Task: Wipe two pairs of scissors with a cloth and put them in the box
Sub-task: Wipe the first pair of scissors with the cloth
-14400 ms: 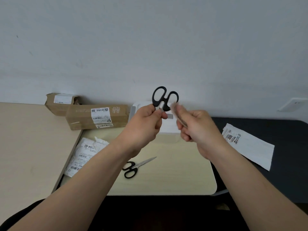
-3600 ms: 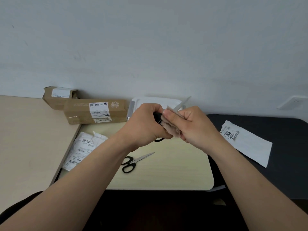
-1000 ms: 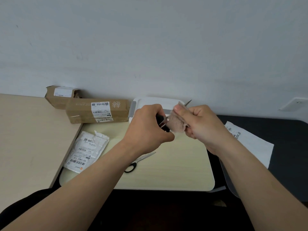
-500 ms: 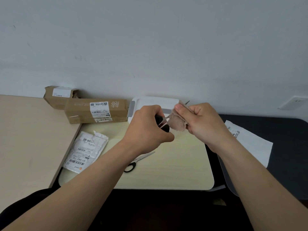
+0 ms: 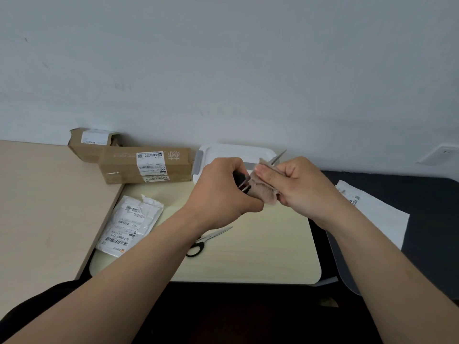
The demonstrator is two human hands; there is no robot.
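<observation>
**Still wiping the first pair, with the cloth pulled back along the blades**

Head view: my left hand (image 5: 223, 192) is curled round the black handles of the first scissors (image 5: 279, 156), holding them up over the bench (image 5: 260, 256) with the blades pointing away to the right. My right hand (image 5: 295, 187) pinches the tan cloth (image 5: 263, 194) round those blades. Compared with half a second ago, the cloth sits closer to my left hand and a longer stretch of bare blade tip sticks out past my right thumb. I read that as a return stroke toward the pivot, so the wiping of this pair is in progress, not finished.

The second scissors (image 5: 211, 238) lie flat on the bench, partly under my left forearm, in the same spot as before and untouched. The white box (image 5: 236, 151) stands at the back against the wall, just behind my hands. I cannot see into it from here.

So neither pair is in the box yet. By my reckoning I am under halfway, with one pair to finish and stow and the other to wipe.
</observation>
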